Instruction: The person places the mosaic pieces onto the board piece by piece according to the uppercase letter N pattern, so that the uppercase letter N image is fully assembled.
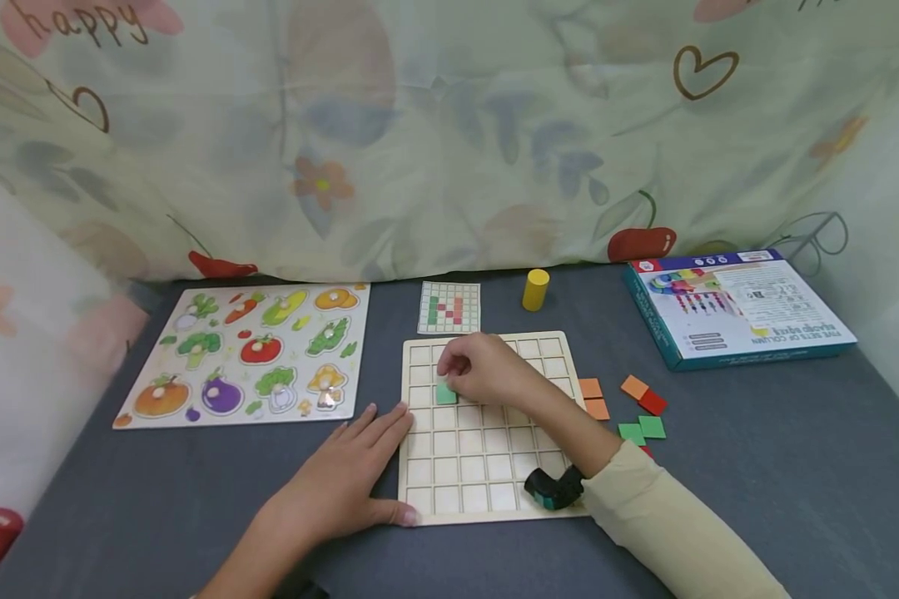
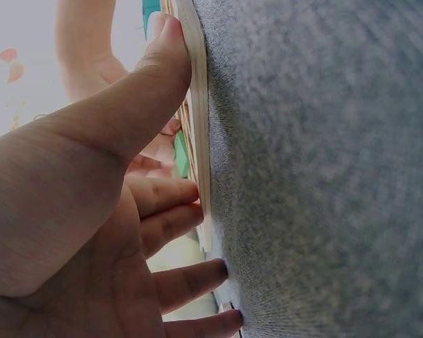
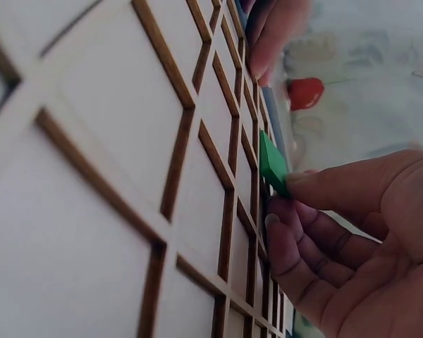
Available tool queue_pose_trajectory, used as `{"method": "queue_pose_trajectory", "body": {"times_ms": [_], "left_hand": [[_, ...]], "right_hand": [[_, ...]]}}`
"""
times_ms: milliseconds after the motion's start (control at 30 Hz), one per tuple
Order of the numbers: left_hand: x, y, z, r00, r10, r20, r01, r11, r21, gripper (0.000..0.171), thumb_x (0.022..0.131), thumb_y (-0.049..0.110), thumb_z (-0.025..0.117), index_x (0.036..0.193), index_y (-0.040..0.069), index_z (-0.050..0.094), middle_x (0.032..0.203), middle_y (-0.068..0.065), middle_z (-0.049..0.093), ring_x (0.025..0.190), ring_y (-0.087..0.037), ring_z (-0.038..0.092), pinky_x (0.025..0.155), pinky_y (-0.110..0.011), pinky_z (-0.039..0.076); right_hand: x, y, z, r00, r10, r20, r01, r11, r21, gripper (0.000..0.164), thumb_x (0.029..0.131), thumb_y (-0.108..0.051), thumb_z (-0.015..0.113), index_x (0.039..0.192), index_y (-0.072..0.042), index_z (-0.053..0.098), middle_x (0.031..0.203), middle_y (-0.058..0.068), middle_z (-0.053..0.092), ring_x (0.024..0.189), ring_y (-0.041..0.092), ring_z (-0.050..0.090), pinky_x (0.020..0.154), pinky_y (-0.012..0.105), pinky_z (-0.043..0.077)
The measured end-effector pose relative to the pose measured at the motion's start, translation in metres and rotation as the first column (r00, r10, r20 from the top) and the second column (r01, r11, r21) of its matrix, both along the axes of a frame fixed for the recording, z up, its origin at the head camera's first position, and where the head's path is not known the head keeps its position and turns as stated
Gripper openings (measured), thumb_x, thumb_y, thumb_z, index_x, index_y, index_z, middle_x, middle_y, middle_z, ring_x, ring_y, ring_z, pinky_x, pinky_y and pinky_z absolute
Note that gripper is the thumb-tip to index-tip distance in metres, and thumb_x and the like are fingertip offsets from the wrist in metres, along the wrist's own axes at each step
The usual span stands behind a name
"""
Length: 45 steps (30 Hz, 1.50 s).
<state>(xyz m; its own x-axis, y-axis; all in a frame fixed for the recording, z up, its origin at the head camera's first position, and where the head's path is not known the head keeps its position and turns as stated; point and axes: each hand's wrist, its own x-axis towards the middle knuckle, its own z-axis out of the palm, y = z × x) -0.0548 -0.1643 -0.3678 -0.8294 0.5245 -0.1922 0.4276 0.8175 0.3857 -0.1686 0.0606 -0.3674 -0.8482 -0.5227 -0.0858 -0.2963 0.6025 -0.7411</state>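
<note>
A wooden grid board (image 1: pixel 470 497) lies on the dark cloth in front of me. My right hand (image 1: pixel 487 370) reaches over its upper left part and pinches a green square tile (image 3: pixel 271 163) between thumb and fingers. The tile leans at a tilt over a cell in the right wrist view. My left hand (image 1: pixel 337 482) rests at the board's left edge, fingers extended, with the thumb and fingertips against the wooden side in the left wrist view. Behind the board lies a pattern card (image 1: pixel 429 324) printed with green, red and pink squares.
Loose orange tiles (image 1: pixel 595 408), green tiles (image 1: pixel 651 427) and red tiles (image 1: pixel 653 402) lie right of the board. A vegetable puzzle board (image 1: pixel 232 399) is at left. A yellow cylinder (image 1: pixel 535 291) stands behind; a game box (image 1: pixel 749 320) lies far right. Curtain (image 1: pixel 449 183) hangs behind.
</note>
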Motion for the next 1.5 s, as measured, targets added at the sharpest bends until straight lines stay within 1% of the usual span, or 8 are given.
{"method": "queue_pose_trajectory", "body": {"times_ms": [267,433,567,833,1000,1167,1400,1500], "left_hand": [[0.001,0.000,0.000,1.000,0.007,0.013,-0.007,1.000,0.002,0.106,0.076,0.062,0.077,0.157,0.009,0.034,0.162,-0.007,0.030,0.147,-0.042,0.023,0.110,-0.065,0.026],[0.001,0.000,-0.001,1.000,0.004,0.002,-0.004,1.000,0.001,0.106,0.076,0.062,0.077,0.157,0.009,0.034,0.162,-0.007,0.030,0.147,-0.043,0.023,0.110,-0.066,0.026],[0.000,0.000,0.000,1.000,-0.002,-0.005,0.002,1.000,0.002,0.106,0.077,0.062,0.077,0.157,0.009,0.034,0.162,-0.008,0.031,0.146,-0.043,0.024,0.109,-0.066,0.027],[0.000,0.000,0.000,1.000,-0.002,0.001,0.002,1.000,-0.005,0.106,0.077,0.063,0.076,0.157,0.009,0.034,0.162,-0.007,0.030,0.147,-0.043,0.023,0.110,-0.065,0.027],[0.000,0.001,-0.001,1.000,-0.010,0.001,0.010,1.000,-0.001,0.106,0.077,0.064,0.075,0.158,0.009,0.033,0.162,-0.007,0.029,0.147,-0.043,0.023,0.110,-0.065,0.026],[0.000,0.001,0.000,1.000,-0.011,0.005,0.011,1.000,-0.001,0.106,0.078,0.064,0.075,0.158,0.009,0.032,0.163,-0.007,0.029,0.147,-0.043,0.023,0.110,-0.066,0.026],[0.000,0.000,0.000,1.000,-0.009,0.004,0.009,1.000,-0.003,0.107,0.077,0.065,0.075,0.158,0.009,0.032,0.163,-0.007,0.029,0.147,-0.042,0.022,0.110,-0.066,0.025],[0.000,-0.001,0.000,1.000,-0.007,0.005,0.007,1.000,-0.004,0.107,0.077,0.065,0.075,0.158,0.009,0.032,0.163,-0.007,0.028,0.147,-0.043,0.022,0.110,-0.066,0.025]], "right_hand": [[0.005,-0.007,-0.001,0.999,-0.038,-0.038,0.038,0.999,0.008,0.014,0.086,0.005,0.067,0.083,-0.008,0.071,0.073,-0.003,0.061,0.070,0.014,0.055,0.067,0.028,0.047],[0.010,-0.009,0.000,0.993,-0.045,-0.106,0.048,0.999,0.023,0.014,0.085,0.005,0.069,0.083,-0.009,0.072,0.073,-0.003,0.062,0.070,0.013,0.055,0.067,0.028,0.047],[0.015,-0.007,0.001,0.989,-0.045,-0.141,0.051,0.998,0.038,0.014,0.086,0.003,0.070,0.087,-0.011,0.073,0.078,-0.003,0.064,0.075,0.012,0.057,0.071,0.030,0.049],[0.022,0.004,0.001,0.992,-0.039,-0.119,0.039,0.999,-0.003,0.015,0.090,0.000,0.067,0.100,-0.009,0.073,0.089,-0.002,0.068,0.083,0.012,0.060,0.078,0.032,0.050],[0.030,0.022,0.004,0.991,-0.053,-0.126,0.049,0.998,-0.035,0.015,0.094,-0.004,0.066,0.107,-0.007,0.072,0.090,-0.003,0.066,0.084,0.014,0.059,0.079,0.033,0.050],[0.039,0.050,0.010,0.990,-0.089,-0.112,0.086,0.996,-0.037,0.012,0.093,-0.005,0.068,0.103,-0.008,0.074,0.085,-0.004,0.064,0.079,0.015,0.055,0.072,0.034,0.049],[0.049,0.094,0.019,0.989,-0.123,-0.087,0.123,0.992,0.004,0.008,0.093,-0.008,0.069,0.098,-0.008,0.075,0.081,-0.003,0.062,0.073,0.017,0.053,0.064,0.031,0.045],[0.054,0.114,0.022,0.992,-0.110,-0.068,0.113,0.992,0.048,0.007,0.093,-0.008,0.069,0.097,-0.008,0.075,0.078,-0.003,0.060,0.071,0.017,0.052,0.061,0.028,0.045]]}}
